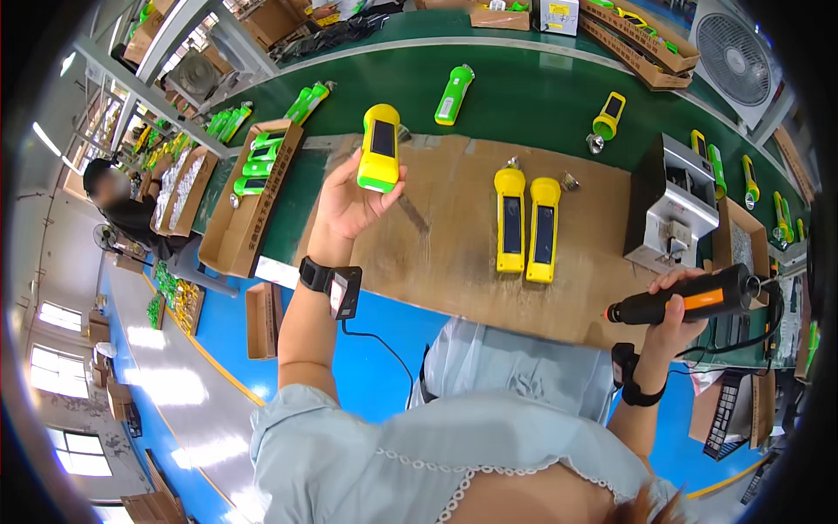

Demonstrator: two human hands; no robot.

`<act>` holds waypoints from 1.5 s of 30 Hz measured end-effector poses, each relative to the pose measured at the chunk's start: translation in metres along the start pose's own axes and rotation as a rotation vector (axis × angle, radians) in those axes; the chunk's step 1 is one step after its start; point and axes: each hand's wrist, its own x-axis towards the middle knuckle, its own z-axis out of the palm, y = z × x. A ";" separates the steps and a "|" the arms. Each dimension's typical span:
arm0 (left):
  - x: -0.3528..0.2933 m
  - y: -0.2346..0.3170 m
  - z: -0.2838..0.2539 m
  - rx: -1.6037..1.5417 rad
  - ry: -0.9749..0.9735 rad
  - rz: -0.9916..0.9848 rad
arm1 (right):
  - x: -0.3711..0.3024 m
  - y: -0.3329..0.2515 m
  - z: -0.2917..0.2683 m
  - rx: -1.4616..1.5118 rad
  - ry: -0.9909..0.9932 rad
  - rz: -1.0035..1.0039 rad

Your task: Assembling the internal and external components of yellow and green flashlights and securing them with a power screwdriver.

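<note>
A yellow flashlight (381,144) with a dark panel and a green end is held up in my left hand (345,203), the fingers closed round its lower part. My right hand (670,325) grips a black electric screwdriver (685,299) with an orange stripe, its tip pointing left over the bench's near edge. Between my hands two more yellow flashlights (543,236) lie side by side on a cardboard sheet (436,253). A small silvery lamp head (569,181) rests beside their upper ends.
At left stands a cardboard box (229,225) of green flashlights. Beyond the sheet, a green flashlight (454,94) and a yellow one (609,120) lie on the green belt (524,83). A metal fixture (672,205) stands at right, near the screwdriver. A person (131,205) works far left.
</note>
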 end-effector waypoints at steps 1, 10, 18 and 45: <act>-0.006 -0.003 0.001 -0.040 0.004 -0.013 | -0.003 -0.002 0.000 -0.006 -0.007 0.001; -0.037 -0.010 0.005 0.120 0.135 0.123 | -0.007 -0.005 -0.024 -0.107 0.056 0.021; -0.041 0.218 -0.016 0.065 0.774 0.634 | 0.083 -0.010 0.027 -0.108 -0.152 -0.048; -0.367 0.813 -0.525 1.212 2.400 0.579 | 0.238 0.401 0.615 -0.990 -0.204 -0.239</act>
